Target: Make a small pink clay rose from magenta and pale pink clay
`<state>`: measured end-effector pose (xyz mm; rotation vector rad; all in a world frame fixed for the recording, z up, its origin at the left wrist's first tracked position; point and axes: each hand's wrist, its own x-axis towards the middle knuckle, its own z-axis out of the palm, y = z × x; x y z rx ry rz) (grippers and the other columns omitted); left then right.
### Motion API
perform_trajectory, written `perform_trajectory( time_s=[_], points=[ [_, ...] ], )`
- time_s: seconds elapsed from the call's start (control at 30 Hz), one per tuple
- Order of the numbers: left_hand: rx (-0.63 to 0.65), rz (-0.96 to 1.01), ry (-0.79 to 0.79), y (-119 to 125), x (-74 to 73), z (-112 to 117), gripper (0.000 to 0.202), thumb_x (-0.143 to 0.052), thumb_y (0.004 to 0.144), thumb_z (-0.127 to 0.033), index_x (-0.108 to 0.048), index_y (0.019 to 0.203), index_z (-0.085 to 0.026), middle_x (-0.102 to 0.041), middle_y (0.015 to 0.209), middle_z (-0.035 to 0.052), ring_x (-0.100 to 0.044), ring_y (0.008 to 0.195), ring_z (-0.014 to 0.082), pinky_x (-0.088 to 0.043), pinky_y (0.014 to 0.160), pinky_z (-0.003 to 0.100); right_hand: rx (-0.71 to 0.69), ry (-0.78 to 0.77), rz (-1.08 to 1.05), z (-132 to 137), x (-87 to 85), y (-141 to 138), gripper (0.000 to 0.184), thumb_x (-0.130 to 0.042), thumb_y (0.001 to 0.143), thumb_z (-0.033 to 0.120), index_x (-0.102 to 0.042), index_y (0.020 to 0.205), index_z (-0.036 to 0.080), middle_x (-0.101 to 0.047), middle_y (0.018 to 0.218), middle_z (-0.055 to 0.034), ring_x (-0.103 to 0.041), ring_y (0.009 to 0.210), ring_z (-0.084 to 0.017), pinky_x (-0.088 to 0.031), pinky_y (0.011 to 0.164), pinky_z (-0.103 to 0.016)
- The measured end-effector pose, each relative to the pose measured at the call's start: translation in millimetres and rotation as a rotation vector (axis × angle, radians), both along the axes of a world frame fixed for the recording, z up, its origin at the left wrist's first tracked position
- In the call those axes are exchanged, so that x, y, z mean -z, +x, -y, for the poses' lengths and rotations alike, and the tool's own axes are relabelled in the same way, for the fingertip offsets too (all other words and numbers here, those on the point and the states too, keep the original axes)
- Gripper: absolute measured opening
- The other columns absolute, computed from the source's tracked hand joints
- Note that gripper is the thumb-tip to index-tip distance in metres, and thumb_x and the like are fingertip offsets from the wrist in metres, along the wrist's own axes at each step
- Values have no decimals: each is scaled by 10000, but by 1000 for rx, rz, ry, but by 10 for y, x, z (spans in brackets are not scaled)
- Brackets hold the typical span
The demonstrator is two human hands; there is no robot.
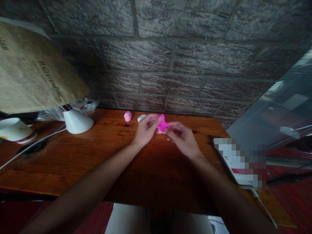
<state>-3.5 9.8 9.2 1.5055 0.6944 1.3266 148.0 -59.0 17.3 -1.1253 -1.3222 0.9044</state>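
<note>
Between both hands, above the wooden table, is a bright pink, thin, pliable piece (162, 123); whether it is paper or clay I cannot tell. My left hand (147, 128) pinches its left side, thumb on top. At its lower right edge, the thumb and fingers of my right hand (181, 135) grip it. Part of a pale pink flat thing (161, 131) shows just below it. A white lump (141, 118) lies behind my left hand, partly hidden. Farther left rests a light pink crumpled ball (128, 116).
On the left of the wooden table (117, 178) stand a lamp with a newsprint shade (36, 71) and white base (77, 122), a paper cup (16, 130), a cable and clear plastic (87, 105). A blurred-out device (240, 165) lies at right. A brick wall (156, 58) rises behind.
</note>
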Motion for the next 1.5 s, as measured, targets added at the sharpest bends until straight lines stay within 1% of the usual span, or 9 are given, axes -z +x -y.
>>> perform_trajectory(
  time_s=[0.1,0.23,0.33,0.5,0.6,0.77,0.97,1.23,1.5],
  points=[
    [-23,-34,29,-16,-33,4,382,-729,820,-533,-677,819,-154,-700,703,13,-627,599,110,-508,536,205,-1,-41,-20,-2,-11,-9,387,-753,757,498,-672,963,180,-747,862,-32,-647,599,-98,-514,520,-211],
    [45,-91,39,-30,-51,5,401,-721,827,-545,-679,760,-152,-697,665,17,-619,575,108,-502,542,211,41,-93,-46,3,-51,-3,506,-733,779,533,-645,1139,189,-757,884,-44,-672,621,-120,-507,509,-220],
    [106,-123,49,-27,-39,5,372,-722,836,-517,-697,803,-148,-711,686,20,-619,574,103,-503,556,214,29,-77,-40,-4,-64,21,520,-726,789,527,-650,1189,203,-766,950,-58,-679,650,-129,-516,522,-231],
    [182,-129,94,-21,-25,21,334,-731,833,-475,-712,884,-145,-759,824,48,-684,702,127,-547,634,227,-18,-59,-31,-19,-49,62,436,-724,798,509,-702,1123,221,-761,936,-42,-669,671,-127,-508,520,-219],
    [186,-103,63,-20,-21,32,309,-741,828,-432,-712,953,-150,-760,820,39,-683,691,122,-546,626,220,-52,-47,-43,-24,-42,81,401,-729,803,484,-708,1105,222,-757,941,-35,-661,679,-121,-513,530,-215],
    [203,-103,22,-15,13,16,297,-721,841,-426,-719,972,-160,-764,825,38,-697,692,132,-556,616,225,-19,-27,-31,-35,-30,110,353,-731,801,453,-712,1064,217,-754,991,-42,-673,714,-127,-531,544,-218],
    [225,-68,-40,-23,35,-6,293,-765,806,-388,-732,989,-161,-771,841,39,-708,709,136,-584,656,248,-13,-21,-17,-34,-31,111,367,-737,788,465,-715,1058,218,-757,978,-39,-669,690,-119,-531,538,-213],
    [274,-19,-84,-33,15,1,308,-809,774,-336,-756,1022,-161,-789,927,62,-726,760,140,-596,697,251,32,-80,-63,-33,-48,89,474,-742,752,585,-736,996,178,-763,891,-54,-691,729,-151,-542,574,-235],
    [229,-13,-128,-27,36,2,328,-804,778,-389,-774,1018,-167,-789,984,82,-742,847,173,-620,754,295,-3,-81,-111,-47,-31,86,428,-763,749,557,-756,951,179,-775,903,-53,-710,768,-157,-569,657,-259]
  ],
)
